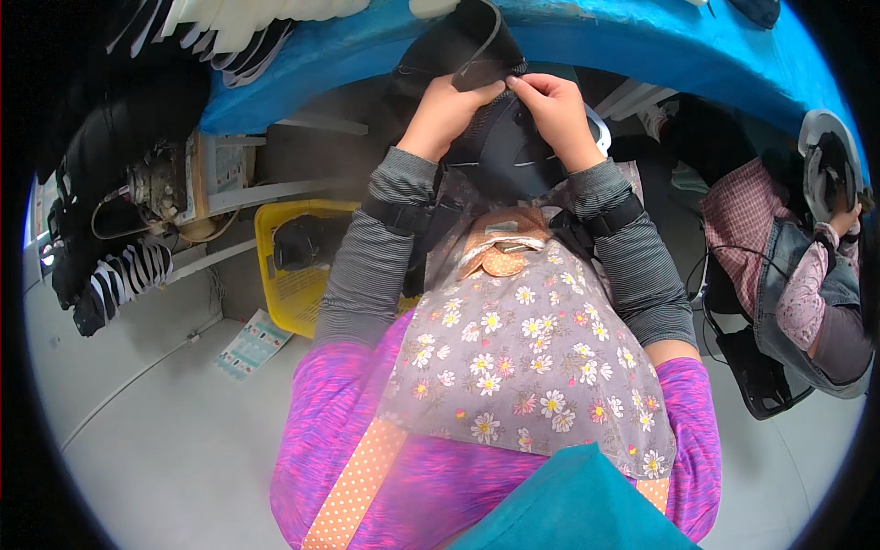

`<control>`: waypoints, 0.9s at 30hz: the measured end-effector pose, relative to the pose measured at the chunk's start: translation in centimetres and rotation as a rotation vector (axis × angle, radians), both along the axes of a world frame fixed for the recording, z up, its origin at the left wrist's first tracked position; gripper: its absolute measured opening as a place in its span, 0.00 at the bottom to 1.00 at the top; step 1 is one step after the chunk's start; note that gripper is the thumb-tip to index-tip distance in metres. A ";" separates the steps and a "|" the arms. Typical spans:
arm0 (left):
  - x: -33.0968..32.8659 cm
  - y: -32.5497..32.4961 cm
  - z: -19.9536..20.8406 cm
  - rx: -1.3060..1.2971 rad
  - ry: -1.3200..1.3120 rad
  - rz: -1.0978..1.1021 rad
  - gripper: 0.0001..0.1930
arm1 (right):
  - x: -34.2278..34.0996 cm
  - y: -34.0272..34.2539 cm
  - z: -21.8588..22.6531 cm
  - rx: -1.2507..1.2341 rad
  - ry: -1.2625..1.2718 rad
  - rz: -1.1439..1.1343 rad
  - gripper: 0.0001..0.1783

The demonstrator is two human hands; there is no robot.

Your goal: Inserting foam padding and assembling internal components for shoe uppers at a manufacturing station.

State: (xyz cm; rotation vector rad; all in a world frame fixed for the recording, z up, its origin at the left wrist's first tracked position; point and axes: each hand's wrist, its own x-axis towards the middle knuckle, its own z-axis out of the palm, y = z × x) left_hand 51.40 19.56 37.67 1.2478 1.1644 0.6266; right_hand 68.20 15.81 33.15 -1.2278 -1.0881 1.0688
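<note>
A black fabric piece with a mesh-like part and a thin pale line hangs over my lap, below the table edge. Its stiff upper part stands up against the blue-covered table. My left hand is closed on its edge, thumb pointing inward. Across from it, my right hand pinches the same edge between thumb and forefinger. The fingertips of both hands nearly meet at the top of the piece. Part of the piece is hidden behind my hands, so I cannot make out its exact kind.
A blue-covered table curves across the front, with white and black strips at its left end. A yellow basket holding dark items stands left of me. At right, a seated co-worker handles a black-and-white piece.
</note>
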 end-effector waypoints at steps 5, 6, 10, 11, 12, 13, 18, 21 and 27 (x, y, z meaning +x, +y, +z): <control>0.1 0.5 -1.5 -0.066 -0.029 0.004 0.18 | 0.2 0.6 -0.7 -0.054 -0.093 0.053 0.16; 0.2 0.5 -1.8 -0.078 -0.059 0.001 0.18 | 0.3 0.8 -0.8 -0.067 -0.088 0.055 0.16; 0.1 0.6 -2.1 -0.153 -0.103 0.021 0.19 | 0.0 0.9 -1.2 -0.068 -0.137 0.047 0.16; 0.0 0.7 -2.1 -0.136 -0.113 0.023 0.18 | 0.0 1.0 -1.3 -0.083 -0.121 0.045 0.17; 0.0 0.7 -2.0 -0.116 -0.124 0.024 0.18 | -0.1 1.0 -1.4 -0.096 -0.105 0.043 0.17; 0.1 0.6 -1.9 -0.106 -0.124 0.027 0.18 | -0.3 1.0 -1.5 -0.086 -0.106 0.045 0.17; 0.7 -0.7 -1.4 0.133 0.025 0.088 0.15 | -0.9 0.6 -1.2 0.029 -0.080 -0.032 0.17; 1.2 -1.3 -0.7 0.289 -0.012 0.148 0.13 | -0.5 0.8 0.0 0.054 -0.092 -0.022 0.16; 1.0 -0.2 -0.6 0.012 -0.014 0.082 0.16 | -0.1 0.9 -1.3 -0.036 -0.105 0.006 0.17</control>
